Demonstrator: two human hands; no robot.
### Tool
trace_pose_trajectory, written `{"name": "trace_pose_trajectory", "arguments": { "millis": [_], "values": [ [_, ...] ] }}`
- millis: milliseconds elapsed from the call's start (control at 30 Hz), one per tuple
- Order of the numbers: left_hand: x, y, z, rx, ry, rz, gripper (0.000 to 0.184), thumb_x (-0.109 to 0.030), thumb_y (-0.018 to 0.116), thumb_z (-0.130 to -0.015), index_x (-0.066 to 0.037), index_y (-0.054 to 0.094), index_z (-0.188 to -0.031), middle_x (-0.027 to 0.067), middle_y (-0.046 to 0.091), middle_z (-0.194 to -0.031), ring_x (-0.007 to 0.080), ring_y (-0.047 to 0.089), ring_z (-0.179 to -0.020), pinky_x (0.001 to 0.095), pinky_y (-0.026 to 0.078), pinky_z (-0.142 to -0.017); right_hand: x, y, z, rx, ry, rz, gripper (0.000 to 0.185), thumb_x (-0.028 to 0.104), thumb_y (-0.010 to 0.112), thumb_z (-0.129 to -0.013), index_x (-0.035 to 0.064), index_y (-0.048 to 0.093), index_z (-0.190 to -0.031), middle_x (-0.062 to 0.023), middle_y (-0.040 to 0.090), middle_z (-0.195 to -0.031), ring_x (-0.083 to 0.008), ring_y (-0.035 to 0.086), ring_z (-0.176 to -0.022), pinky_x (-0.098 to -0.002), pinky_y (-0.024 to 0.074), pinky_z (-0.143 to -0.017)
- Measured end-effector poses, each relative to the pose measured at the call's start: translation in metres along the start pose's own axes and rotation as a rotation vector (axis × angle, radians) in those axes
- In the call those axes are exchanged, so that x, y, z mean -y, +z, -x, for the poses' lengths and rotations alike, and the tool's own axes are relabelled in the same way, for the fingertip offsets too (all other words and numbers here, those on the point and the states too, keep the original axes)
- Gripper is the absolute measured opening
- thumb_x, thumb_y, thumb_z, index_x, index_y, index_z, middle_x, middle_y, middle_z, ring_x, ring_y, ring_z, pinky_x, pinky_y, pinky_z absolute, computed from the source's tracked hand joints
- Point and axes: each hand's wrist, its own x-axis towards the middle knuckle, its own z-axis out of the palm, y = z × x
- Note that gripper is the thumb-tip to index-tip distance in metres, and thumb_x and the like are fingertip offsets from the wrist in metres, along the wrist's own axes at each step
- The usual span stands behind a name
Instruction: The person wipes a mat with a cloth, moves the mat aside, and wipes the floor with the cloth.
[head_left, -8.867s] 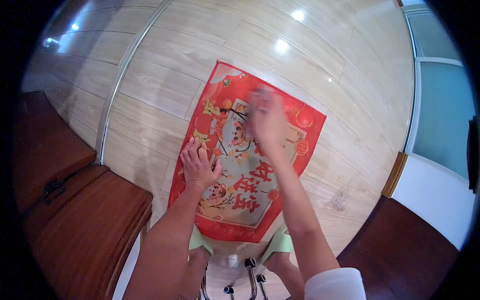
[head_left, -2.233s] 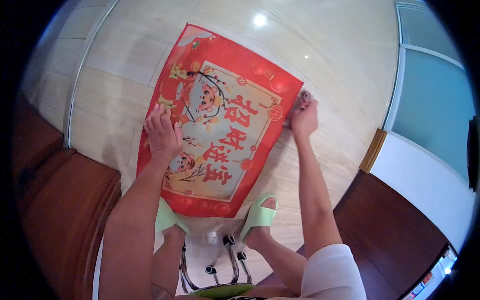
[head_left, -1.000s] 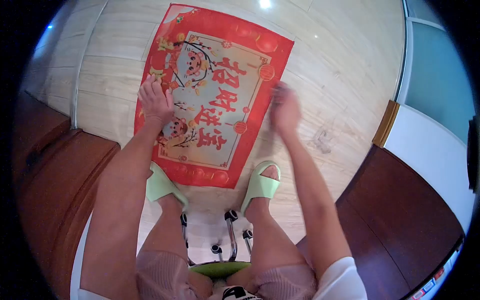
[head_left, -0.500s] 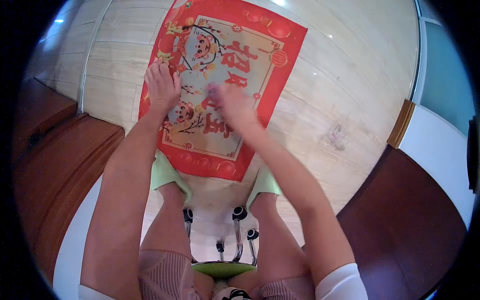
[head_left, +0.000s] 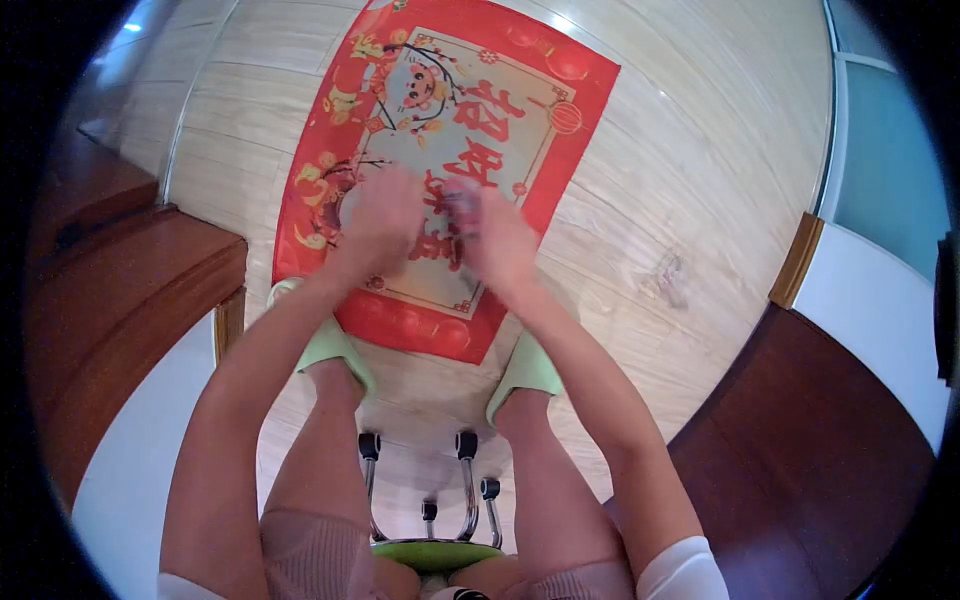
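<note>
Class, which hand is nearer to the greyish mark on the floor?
Right. The right hand, blurred over the mat, is left of the greyish mark in the picture; the left hand, also over the mat, is farther left.

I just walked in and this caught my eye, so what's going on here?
A person, apparently sitting on a green seat, leans over a red printed mat spread on the floor. The right hand holds a small object over the mat, too blurred to identify. The left hand is close beside it, also blurred; I can't tell whether it touches anything. Light green slippers are near the mat's close end.
</note>
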Motion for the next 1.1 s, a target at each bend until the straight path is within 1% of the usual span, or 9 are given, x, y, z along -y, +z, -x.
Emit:
{"name": "trace_pose_trajectory", "arguments": {
  "millis": [133,267,333,467,600,733,867,933,1100],
  "values": [
    [-0.062,0.052,0.043,-0.313,-0.005,0.158,0.046,-0.024,0.066,-0.085,0.006,0.059,-0.119,0.0248,0.054,-0.130,0.0400,0.049,-0.126,0.0524,0.040,-0.108,-0.021,-0.003,-0.044,0.020,-0.085,0.101,0.026,0.014,0.054,-0.095,0.0105,0.061,-0.119,-0.0176,0.069,-0.101,-0.0367,0.069,-0.093,-0.0514,0.0545,-0.078],
    [-0.070,0.054,0.052,-0.261,-0.039,0.182,0.057,-0.025,0.063,-0.087,0.008,0.054,-0.133,0.0268,0.049,-0.141,0.0407,0.043,-0.138,0.0520,0.033,-0.116,-0.117,-0.077,-0.076,-0.331,0.577,0.346,0.026,0.018,0.056,-0.093,0.0123,0.062,-0.117,-0.0166,0.072,-0.102,-0.0372,0.070,-0.092,-0.0517,0.0539,-0.075],
    [-0.067,0.054,0.051,-0.223,-0.025,0.183,0.063,-0.023,0.068,-0.084,0.009,0.050,-0.136,0.0276,0.048,-0.142,0.0414,0.042,-0.138,0.0528,0.034,-0.116,-0.131,-0.110,-0.059,-0.447,0.657,0.341,0.026,0.020,0.057,-0.093,0.0109,0.061,-0.117,-0.0184,0.071,-0.102,-0.0391,0.070,-0.092,-0.0521,0.0530,-0.076],
    [-0.063,0.053,0.061,-0.250,0.030,0.166,0.070,-0.023,0.070,-0.082,0.010,0.047,-0.140,0.0283,0.046,-0.145,0.0424,0.040,-0.140,0.0531,0.032,-0.118,-0.073,-0.089,-0.012,-0.406,0.339,0.180,0.024,0.020,0.055,-0.095,0.0104,0.058,-0.117,-0.0196,0.070,-0.097,-0.0414,0.068,-0.091,-0.0513,0.0516,-0.077],
    [-0.069,0.052,0.057,-0.208,-0.008,0.219,0.072,-0.023,0.070,-0.082,0.011,0.046,-0.140,0.0280,0.044,-0.147,0.0424,0.036,-0.143,0.0527,0.028,-0.120,-0.025,-0.009,0.000,0.015,0.020,0.146,0.036,0.009,0.058,-0.088,0.0129,0.056,-0.124,-0.0184,0.064,-0.117,-0.0364,0.063,-0.109,-0.0491,0.0534,-0.085],
    [-0.071,0.051,0.060,-0.178,-0.037,0.187,0.070,-0.024,0.067,-0.082,0.011,0.047,-0.139,0.0277,0.043,-0.147,0.0413,0.034,-0.144,0.0517,0.027,-0.121,-0.060,-0.009,-0.015,-0.038,-0.198,0.182,0.037,0.008,0.054,-0.091,0.0138,0.058,-0.127,-0.0164,0.066,-0.111,-0.0352,0.064,-0.105,-0.0468,0.0544,-0.086],
    [-0.069,0.051,0.066,-0.216,-0.019,0.183,0.070,-0.025,0.065,-0.082,0.010,0.046,-0.140,0.0265,0.041,-0.149,0.0396,0.033,-0.145,0.0511,0.025,-0.122,-0.137,-0.071,-0.009,-0.426,0.257,0.384,0.030,0.025,0.053,-0.097,0.0136,0.060,-0.124,-0.0192,0.070,-0.104,-0.0405,0.068,-0.092,-0.0522,0.0522,-0.078],
    [-0.066,0.049,0.072,-0.234,-0.010,0.213,0.068,-0.022,0.068,-0.083,0.009,0.047,-0.140,0.0263,0.039,-0.151,0.0407,0.032,-0.146,0.0512,0.025,-0.123,-0.142,-0.099,0.008,-0.341,0.500,0.390,0.026,0.029,0.056,-0.098,0.0101,0.059,-0.115,-0.0202,0.070,-0.104,-0.0424,0.067,-0.094,-0.0536,0.0505,-0.077],
    [-0.065,0.049,0.098,-0.112,-0.005,0.389,0.055,-0.019,0.068,-0.086,0.006,0.053,-0.132,0.0250,0.042,-0.147,0.0412,0.039,-0.140,0.0511,0.029,-0.121,-0.136,-0.068,0.045,-0.343,0.502,0.262,0.029,0.032,0.060,-0.098,0.0058,0.057,-0.110,-0.0221,0.069,-0.101,-0.0436,0.066,-0.093,-0.0520,0.0500,-0.079]
  ]
}}
